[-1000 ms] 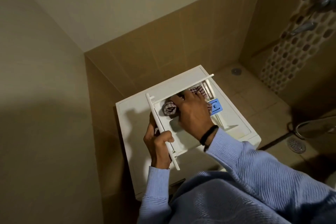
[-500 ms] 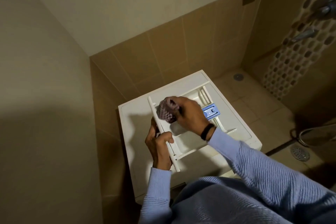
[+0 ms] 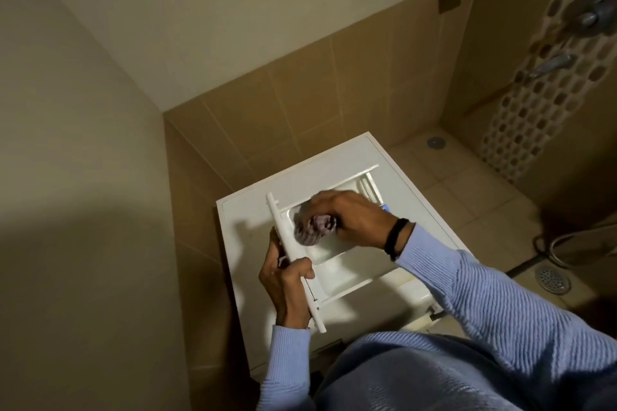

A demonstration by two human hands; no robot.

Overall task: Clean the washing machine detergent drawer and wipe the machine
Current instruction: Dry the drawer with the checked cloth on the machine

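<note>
The white detergent drawer (image 3: 337,272) is held above the top of the white washing machine (image 3: 247,213), its front panel to the left. My left hand (image 3: 283,284) grips that front panel from the left side. My right hand (image 3: 354,218) holds a bunched purple checked cloth (image 3: 314,230) and presses it into the drawer's compartment just behind the front panel. A small blue part of the drawer shows just past my right wrist.
The machine stands in a corner between a plain wall on the left and a tan tiled wall behind. To the right lies a tiled shower floor with a round drain (image 3: 551,279), a coiled hose (image 3: 581,240) and wall taps (image 3: 551,65).
My right hand has brought the cloth from the drawer's rear compartments forward to the compartment by the front panel. My left hand keeps its grip on the panel.
</note>
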